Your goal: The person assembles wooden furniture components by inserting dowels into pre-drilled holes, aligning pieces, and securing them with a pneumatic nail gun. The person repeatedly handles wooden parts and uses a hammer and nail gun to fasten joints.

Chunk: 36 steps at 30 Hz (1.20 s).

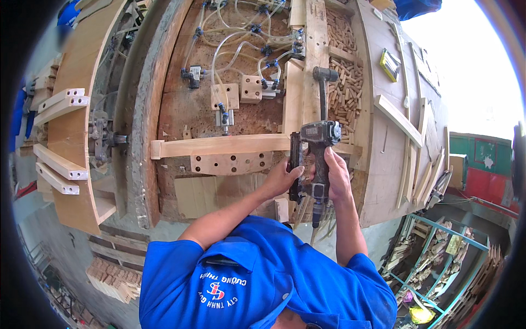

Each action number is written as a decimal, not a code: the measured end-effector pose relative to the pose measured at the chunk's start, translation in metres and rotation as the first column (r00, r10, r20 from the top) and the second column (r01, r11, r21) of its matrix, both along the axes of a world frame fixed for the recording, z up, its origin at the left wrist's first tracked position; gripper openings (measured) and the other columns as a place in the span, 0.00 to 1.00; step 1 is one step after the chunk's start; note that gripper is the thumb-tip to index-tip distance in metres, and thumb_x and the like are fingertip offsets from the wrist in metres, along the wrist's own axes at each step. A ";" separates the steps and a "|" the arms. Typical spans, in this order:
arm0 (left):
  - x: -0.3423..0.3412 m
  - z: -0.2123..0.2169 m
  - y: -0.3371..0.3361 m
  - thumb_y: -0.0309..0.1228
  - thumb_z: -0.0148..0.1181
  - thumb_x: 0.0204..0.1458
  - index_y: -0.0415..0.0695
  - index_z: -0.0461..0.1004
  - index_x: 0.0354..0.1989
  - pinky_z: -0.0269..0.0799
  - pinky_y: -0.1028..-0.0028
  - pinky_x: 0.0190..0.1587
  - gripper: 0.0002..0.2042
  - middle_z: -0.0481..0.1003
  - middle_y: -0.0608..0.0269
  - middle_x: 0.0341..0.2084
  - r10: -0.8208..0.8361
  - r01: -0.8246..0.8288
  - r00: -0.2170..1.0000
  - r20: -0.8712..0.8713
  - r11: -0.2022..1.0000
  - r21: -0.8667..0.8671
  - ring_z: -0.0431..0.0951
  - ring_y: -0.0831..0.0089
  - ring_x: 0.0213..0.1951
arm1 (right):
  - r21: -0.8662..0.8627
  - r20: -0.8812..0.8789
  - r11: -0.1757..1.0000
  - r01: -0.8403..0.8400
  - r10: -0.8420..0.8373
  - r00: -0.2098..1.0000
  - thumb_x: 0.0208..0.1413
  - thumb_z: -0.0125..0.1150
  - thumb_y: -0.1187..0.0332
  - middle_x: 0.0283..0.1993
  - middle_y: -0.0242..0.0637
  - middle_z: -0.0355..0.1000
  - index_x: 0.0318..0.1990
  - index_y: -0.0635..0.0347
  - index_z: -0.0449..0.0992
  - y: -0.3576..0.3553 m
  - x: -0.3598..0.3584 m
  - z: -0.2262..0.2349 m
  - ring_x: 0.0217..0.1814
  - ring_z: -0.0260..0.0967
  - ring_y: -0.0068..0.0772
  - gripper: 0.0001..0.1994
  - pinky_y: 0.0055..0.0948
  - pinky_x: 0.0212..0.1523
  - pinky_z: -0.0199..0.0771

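My right hand (338, 178) is wrapped around the handle of a black and grey air nail gun (315, 134), its thumb near the top of the grip. My left hand (283, 179) closes on the gun's long magazine at its left side. An air hose fitting hangs from the handle's lower end. Just left of the gun a pale wooden bar (224, 146) lies crosswise, with a small end block at its left. Below the bar is a drilled wooden block (231, 163). Beyond the gun lies a hammer (324, 82) with a dark head.
Air cylinders and looping clear tubes (241, 49) fill the bench's far middle. A trough of wooden dowels (344, 82) runs along its right. Wooden strips (399, 119) and a yellow box (390, 64) lie on the right table. Left, drilled wooden pieces (60, 162) rest on a plywood ledge.
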<state>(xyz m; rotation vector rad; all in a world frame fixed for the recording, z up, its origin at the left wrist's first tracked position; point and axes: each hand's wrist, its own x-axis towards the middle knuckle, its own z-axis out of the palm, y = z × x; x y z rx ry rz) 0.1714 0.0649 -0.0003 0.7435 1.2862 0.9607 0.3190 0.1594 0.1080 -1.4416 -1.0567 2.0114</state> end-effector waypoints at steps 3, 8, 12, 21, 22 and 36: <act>0.000 -0.012 0.001 0.44 0.61 0.68 0.33 0.73 0.61 0.77 0.59 0.56 0.25 0.83 0.44 0.47 0.057 -0.057 0.998 0.016 0.997 0.049 0.84 0.59 0.49 | 0.002 0.031 0.999 -0.032 0.032 0.999 0.79 0.52 0.50 0.29 0.34 0.77 0.55 0.61 0.78 0.004 -0.008 -0.003 0.26 0.74 0.24 0.21 0.27 0.29 0.78; -0.001 -0.020 0.002 0.42 0.60 0.68 0.35 0.73 0.63 0.76 0.62 0.59 0.24 0.82 0.49 0.50 0.038 -0.039 0.998 0.043 0.999 0.031 0.81 0.66 0.51 | 0.021 0.075 0.999 -0.050 0.048 0.996 0.79 0.52 0.51 0.29 0.33 0.77 0.55 0.61 0.78 0.005 -0.014 -0.005 0.26 0.74 0.23 0.21 0.27 0.29 0.77; 0.000 -0.024 0.003 0.43 0.60 0.68 0.35 0.72 0.65 0.75 0.62 0.61 0.26 0.81 0.48 0.52 0.020 -0.022 0.997 0.076 0.999 0.023 0.81 0.64 0.53 | 0.040 0.090 0.997 -0.068 0.064 0.994 0.80 0.51 0.51 0.29 0.33 0.77 0.55 0.61 0.78 0.002 -0.018 -0.001 0.26 0.73 0.23 0.20 0.26 0.29 0.77; -0.007 -0.006 0.004 0.46 0.59 0.68 0.35 0.70 0.68 0.75 0.61 0.61 0.29 0.81 0.46 0.54 0.015 -0.018 0.997 0.076 0.999 0.035 0.82 0.61 0.54 | 0.059 0.095 0.996 -0.068 0.062 0.993 0.80 0.51 0.52 0.28 0.32 0.77 0.55 0.62 0.78 -0.001 -0.018 -0.003 0.26 0.73 0.22 0.20 0.25 0.29 0.76; -0.007 -0.004 0.003 0.46 0.59 0.68 0.35 0.70 0.68 0.75 0.60 0.61 0.29 0.82 0.46 0.54 -0.004 0.005 0.997 0.078 1.000 -0.001 0.82 0.61 0.54 | 0.062 0.086 0.996 -0.065 0.060 0.994 0.80 0.51 0.52 0.28 0.32 0.77 0.56 0.62 0.78 -0.003 -0.015 -0.003 0.26 0.73 0.21 0.20 0.25 0.29 0.76; 0.001 -0.008 -0.002 0.45 0.62 0.67 0.34 0.71 0.65 0.79 0.63 0.55 0.28 0.84 0.50 0.47 0.014 -0.015 0.990 0.140 1.000 0.005 0.84 0.66 0.49 | 0.084 0.132 0.996 -0.043 0.032 0.991 0.80 0.51 0.53 0.29 0.32 0.77 0.54 0.62 0.77 -0.012 -0.018 0.011 0.26 0.74 0.22 0.19 0.26 0.29 0.78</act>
